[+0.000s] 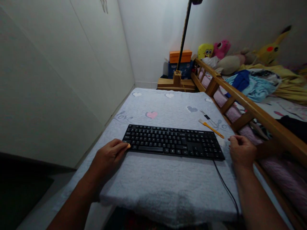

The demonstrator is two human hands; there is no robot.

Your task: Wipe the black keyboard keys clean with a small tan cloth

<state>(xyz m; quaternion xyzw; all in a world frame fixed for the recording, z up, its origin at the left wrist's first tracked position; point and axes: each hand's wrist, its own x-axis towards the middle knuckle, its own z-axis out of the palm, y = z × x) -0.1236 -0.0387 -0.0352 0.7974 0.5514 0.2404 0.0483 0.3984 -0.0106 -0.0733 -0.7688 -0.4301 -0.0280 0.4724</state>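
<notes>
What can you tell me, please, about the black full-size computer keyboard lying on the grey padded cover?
The black plastic-looking full-size keyboard lies flat, keys up, lengthwise across the grey heart-patterned padded cover, with the number pad at its right. A thin black cable leaves its right front corner and runs toward the near edge. The left hand touches its left front corner with its fingertips; the right hand sits just off its right end, apparently not touching.
</notes>
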